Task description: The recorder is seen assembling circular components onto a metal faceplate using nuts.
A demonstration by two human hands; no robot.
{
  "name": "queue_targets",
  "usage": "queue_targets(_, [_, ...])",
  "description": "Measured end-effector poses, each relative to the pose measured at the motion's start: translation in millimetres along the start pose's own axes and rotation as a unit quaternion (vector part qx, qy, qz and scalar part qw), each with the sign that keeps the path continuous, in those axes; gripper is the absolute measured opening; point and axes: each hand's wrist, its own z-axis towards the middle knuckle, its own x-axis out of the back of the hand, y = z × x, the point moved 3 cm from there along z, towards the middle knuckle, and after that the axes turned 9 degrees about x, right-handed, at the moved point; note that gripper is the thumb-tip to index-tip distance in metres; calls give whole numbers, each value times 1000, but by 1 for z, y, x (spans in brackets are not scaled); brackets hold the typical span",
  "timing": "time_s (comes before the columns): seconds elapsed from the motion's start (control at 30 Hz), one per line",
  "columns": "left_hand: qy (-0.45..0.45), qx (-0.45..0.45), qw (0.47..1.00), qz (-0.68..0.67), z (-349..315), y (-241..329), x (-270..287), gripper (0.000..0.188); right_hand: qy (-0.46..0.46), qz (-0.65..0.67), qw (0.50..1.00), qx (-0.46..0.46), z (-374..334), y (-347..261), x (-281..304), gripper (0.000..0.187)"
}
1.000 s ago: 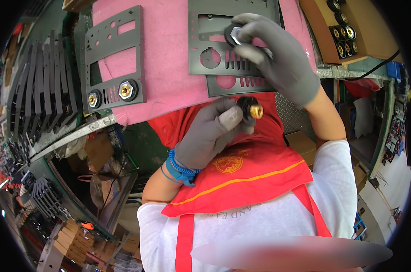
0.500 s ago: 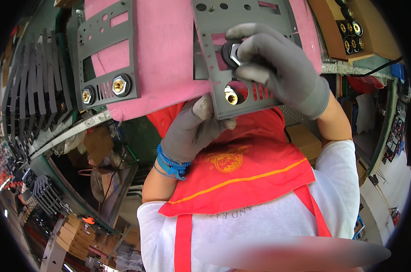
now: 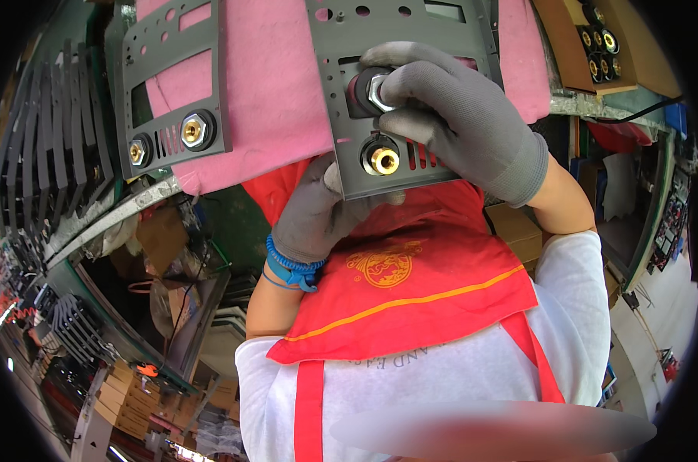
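A grey metal panel point(image 3: 335, 108) with round and slotted holes lies over the pink mat, its near end jutting past the bench edge. My left hand point(image 3: 314, 212), gloved in grey, is closed at the panel's lower left corner, most of its fingers hidden underneath. A threaded brass fitting point(image 3: 384, 160) pokes up through a round hole there, a dark ring about its base. Above the panel, my gloved right hand point(image 3: 464, 115) pinches a silver hex nut point(image 3: 377, 93) together with a black ring point(image 3: 360, 91). The nut is apart from the fitting.
Left on the pink mat point(image 3: 276, 100) lies a second panel point(image 3: 219, 115) bearing two nutted brass fittings. Bent dark metal parts point(image 3: 56, 146) stand in a row farther left. At the far right, a cardboard box point(image 3: 642, 58) holds several brass fittings with black rings.
The brass fitting has gone from tilted to upright in its hole, and the dark ring now shows around it. My right hand moved slightly left with the nut; the panel shifted slightly left.
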Motion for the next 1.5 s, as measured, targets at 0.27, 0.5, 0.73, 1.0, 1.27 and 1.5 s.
queue_targets(0.27, [21,-56,996,-63,4,-1,-13,59,5,8,1000,-19,6,2,7,23])
queue_targets(0.5, [11,-41,998,-45,-1,21,-29,75,-124,94,984,90,9,-4,14,25])
queue_targets(0.73, [32,-86,994,-60,0,17,-22,60,-141,-147,961,188,10,-16,24,33])
queue_targets(1.0, [16,-80,996,-44,0,17,-24,55,-120,-188,949,223,12,-23,17,36])
queue_targets(1.27, [56,-83,989,-106,2,19,-34,42,-188,7,982,9,9,-23,17,32])
queue_targets(1.5, [-8,-86,993,-82,7,17,-30,42,-60,-152,976,145,9,-24,16,32])
